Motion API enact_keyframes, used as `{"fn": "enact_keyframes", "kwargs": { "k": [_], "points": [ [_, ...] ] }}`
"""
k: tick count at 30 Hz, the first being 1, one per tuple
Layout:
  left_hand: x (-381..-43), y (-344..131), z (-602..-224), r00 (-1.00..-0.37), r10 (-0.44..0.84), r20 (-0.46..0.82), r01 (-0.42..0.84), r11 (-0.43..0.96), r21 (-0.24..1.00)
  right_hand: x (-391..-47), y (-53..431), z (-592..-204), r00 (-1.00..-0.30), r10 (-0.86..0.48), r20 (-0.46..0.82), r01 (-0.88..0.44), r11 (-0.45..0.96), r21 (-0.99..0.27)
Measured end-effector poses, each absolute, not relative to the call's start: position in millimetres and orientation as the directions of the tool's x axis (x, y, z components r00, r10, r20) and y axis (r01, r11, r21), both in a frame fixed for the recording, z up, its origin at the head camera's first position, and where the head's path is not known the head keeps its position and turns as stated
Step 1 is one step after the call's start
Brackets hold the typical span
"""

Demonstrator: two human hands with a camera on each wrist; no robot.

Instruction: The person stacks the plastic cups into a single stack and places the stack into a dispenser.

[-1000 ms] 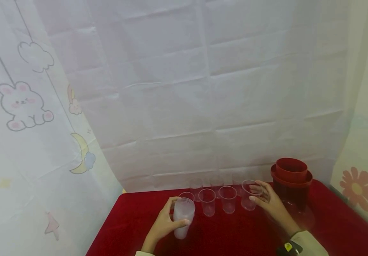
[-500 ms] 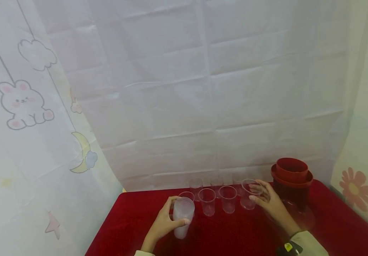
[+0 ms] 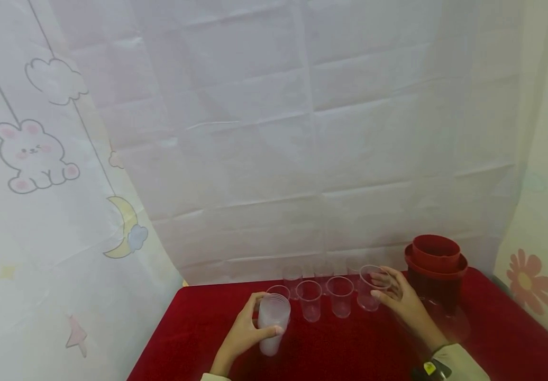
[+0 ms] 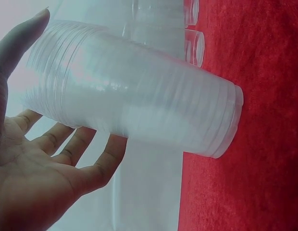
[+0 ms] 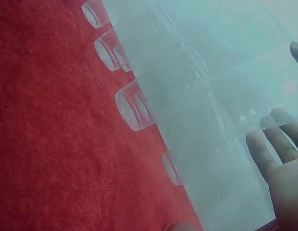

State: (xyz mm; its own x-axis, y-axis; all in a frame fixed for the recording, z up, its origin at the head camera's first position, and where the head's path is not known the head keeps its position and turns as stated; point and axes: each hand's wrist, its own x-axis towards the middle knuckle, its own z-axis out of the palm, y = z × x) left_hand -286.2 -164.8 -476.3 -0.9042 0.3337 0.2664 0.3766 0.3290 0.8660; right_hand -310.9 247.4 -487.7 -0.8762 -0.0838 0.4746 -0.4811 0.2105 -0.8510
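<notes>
My left hand (image 3: 247, 328) grips a stack of nested clear plastic cups (image 4: 134, 91), thumb on one side and fingers on the other, tilted with the rims toward me in the head view. At the right end of the front row, my right hand (image 3: 400, 296) holds a single clear plastic cup (image 3: 368, 300) between thumb and fingers. Whether its base touches the cloth I cannot tell. In the right wrist view the fingers (image 5: 262, 149) show against its transparent wall. Left of it stand more upright clear cups (image 3: 340, 304) in two rows, one partly hidden behind the stack.
Red cloth (image 3: 198, 323) covers the table, which ends at a pale hanging sheet (image 3: 255, 227) behind the cups. A red, wide-rimmed container (image 3: 433, 280) stands at the right, close to my right forearm. A watch (image 3: 431, 370) is on the right wrist.
The cup in my right hand has shifted very slightly away from me, toward the back row. The left hand and its stack stay almost still.
</notes>
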Motion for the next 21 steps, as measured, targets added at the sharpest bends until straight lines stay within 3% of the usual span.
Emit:
{"fn": "enact_keyframes", "kwargs": {
  "k": [21],
  "points": [
    [-285.8,-162.7,-476.4,-0.904,0.332,0.271,0.379,0.324,0.867,-308.9,244.6,-478.1,-0.858,-0.109,0.502,-0.513,0.204,-0.834]
  ]
}}
